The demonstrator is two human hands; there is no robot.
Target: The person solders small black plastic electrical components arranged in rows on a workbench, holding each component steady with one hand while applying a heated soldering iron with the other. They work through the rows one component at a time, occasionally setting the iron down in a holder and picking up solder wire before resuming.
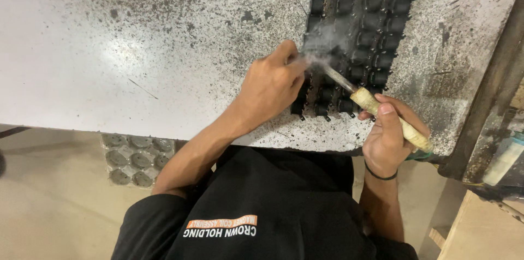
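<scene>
My right hand point(390, 134) grips a soldering iron point(376, 108) by its pale, worn handle. Its metal shaft slants up-left to a tip hidden in a puff of white smoke point(322, 47). My left hand point(271, 85) is pinched shut right at that tip, fingers together on something too thin to make out. Both hands work over a black tray point(363, 31) of several small black cylindrical parts set in rows on a white, speckled worktable point(109, 63).
A grey moulded tray point(134, 159) with round pockets lies on the floor under the table's near edge. A dark metal frame point(491, 102) runs along the table's right side. A wooden board point(480, 227) sits at lower right.
</scene>
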